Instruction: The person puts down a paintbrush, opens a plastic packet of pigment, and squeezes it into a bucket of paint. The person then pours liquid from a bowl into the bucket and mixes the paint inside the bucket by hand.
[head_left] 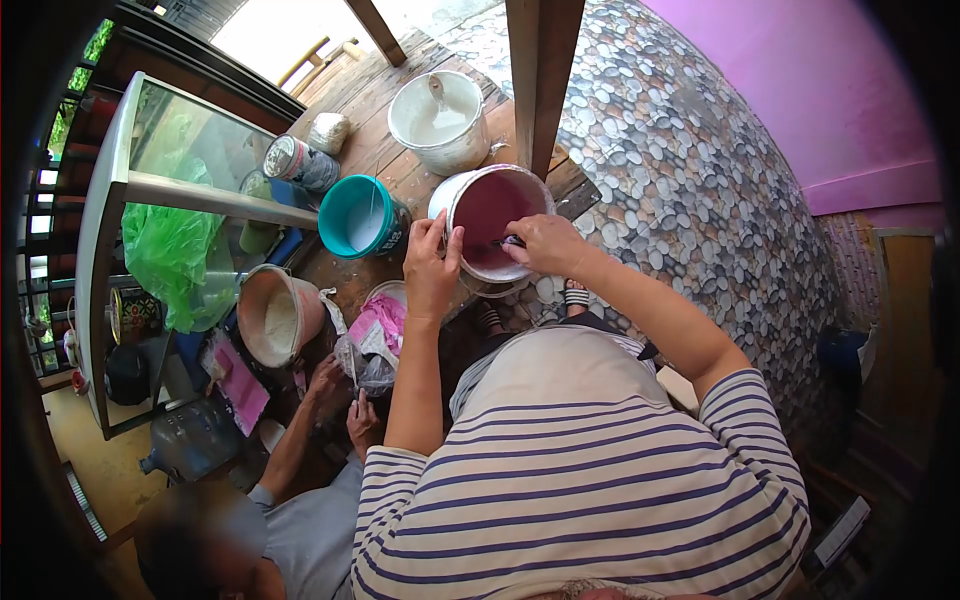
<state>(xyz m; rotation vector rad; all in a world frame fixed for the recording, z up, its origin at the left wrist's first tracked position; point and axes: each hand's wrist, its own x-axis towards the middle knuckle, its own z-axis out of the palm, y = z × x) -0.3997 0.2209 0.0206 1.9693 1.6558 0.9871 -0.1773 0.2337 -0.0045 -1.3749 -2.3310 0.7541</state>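
Note:
In front of me a white bucket [462,200] leans with its mouth toward me, its inside coated dark pink. My left hand [432,265] grips its near left side, thumb at the rim. My right hand [548,246] reaches over the right edge of the mouth, fingers closed around a small dark-handled tool [510,241]. The tool's working end, inside the bucket, is too unclear to name. Just behind stands a larger white bucket [437,150] with whitish residue. To the left is a teal bucket [335,220] holding pale liquid.
A co-worker's hands [365,420] are at a pink and clear plastic bag [375,345] on my left. Nearby are a pinkish bucket [275,325], a paint can [300,162] and a glass-sided cabinet [120,200] with green plastic. A wooden post [540,80] rises beyond the buckets; pebble-patterned flooring [690,190] lies right.

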